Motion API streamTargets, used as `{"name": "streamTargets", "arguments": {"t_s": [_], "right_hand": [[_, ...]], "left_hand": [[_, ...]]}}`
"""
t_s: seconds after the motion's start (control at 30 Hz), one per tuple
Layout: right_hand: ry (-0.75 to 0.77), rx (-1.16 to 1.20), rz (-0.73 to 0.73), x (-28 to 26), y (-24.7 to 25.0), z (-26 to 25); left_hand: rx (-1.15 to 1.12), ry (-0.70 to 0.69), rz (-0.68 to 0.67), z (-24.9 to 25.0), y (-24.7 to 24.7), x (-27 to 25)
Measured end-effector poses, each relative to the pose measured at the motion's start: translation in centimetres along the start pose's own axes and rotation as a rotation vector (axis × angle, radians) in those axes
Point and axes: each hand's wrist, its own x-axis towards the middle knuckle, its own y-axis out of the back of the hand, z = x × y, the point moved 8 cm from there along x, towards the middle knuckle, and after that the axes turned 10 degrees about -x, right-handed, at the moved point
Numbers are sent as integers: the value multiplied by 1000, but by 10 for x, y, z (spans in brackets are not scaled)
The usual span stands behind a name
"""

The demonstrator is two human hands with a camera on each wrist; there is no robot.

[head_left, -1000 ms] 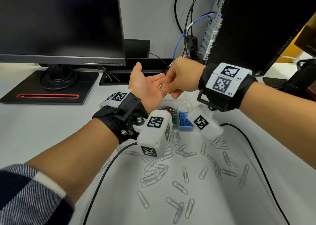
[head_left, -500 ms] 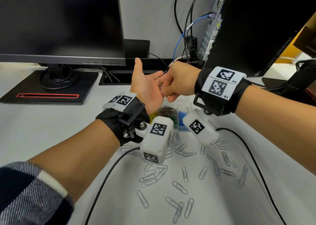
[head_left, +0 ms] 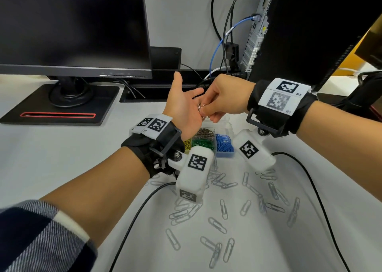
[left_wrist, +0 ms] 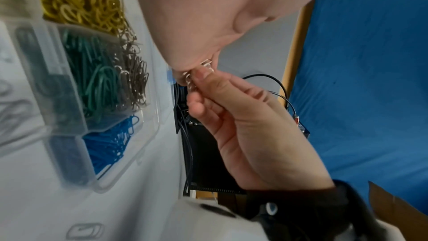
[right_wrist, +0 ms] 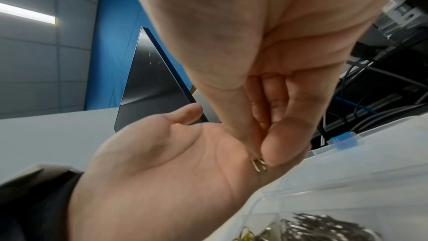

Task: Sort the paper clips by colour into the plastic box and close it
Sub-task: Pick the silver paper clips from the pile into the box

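- Since a second ago both hands have dropped a little toward the box, and the right hand (head_left: 224, 98) keeps its fingertips in the left palm, as it did then.
- Nearest, on the white table (head_left: 51, 158) well below the fingers, the loose silver paper clips (head_left: 223, 209) lie scattered, still unsorted; two black cables (head_left: 132, 220) run across them from the wrist cameras.
- Just beneath the fingers sits the plastic box (head_left: 226, 127), lid open, with yellow clips (left_wrist: 81, 1), green clips (head_left: 203, 142), blue clips (head_left: 224, 144) and grey metal clips (head_left: 204, 132) each in their own compartment.
- Left hand (head_left: 183, 108): palm up, fingers straight and relaxed, thumb raised. It probably serves as a tray, held over the box so a dropped clip would fall in, not onto the table.
- Right hand: thumb and forefinger are pressed together, pinching a small bunch of silver clips (right_wrist: 259, 165) that rests against the left palm; the other fingers (left_wrist: 197, 106) curl under. My judgement is that it is lifting the gathered clips to carry them to the metal-clip compartment directly below.
- Beyond the fingers, to their left, a dark monitor (head_left: 72, 23) stands on a black base (head_left: 57, 104) with a red-edged slot.
- Beyond, to their right, a black computer tower (head_left: 310, 23) shows its rear ports, with black leads and a blue network cable (head_left: 227, 36) hanging down a pale wall.
- Wrist views show a blue partition (left_wrist: 370, 80) and a ceiling light strip (right_wrist: 27, 16).
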Motion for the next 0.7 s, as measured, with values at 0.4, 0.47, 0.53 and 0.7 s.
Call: {"name": "streamTargets", "arguments": {"t_s": [0.4, 0.47, 0.53, 0.7], "right_hand": [[-6, 23, 108, 0, -3, 2], [-16, 100, 92, -1, -5, 4], [-11, 97, 90, -1, -6, 2], [-28, -17, 112, -2, -9, 0]], "left_hand": [[-71, -54, 0, 2, -5, -4], [-80, -54, -8, 3, -5, -4], [-77, -51, -22, 3, -5, -4], [-26, -43, -27, 0, -4, -7]]}}
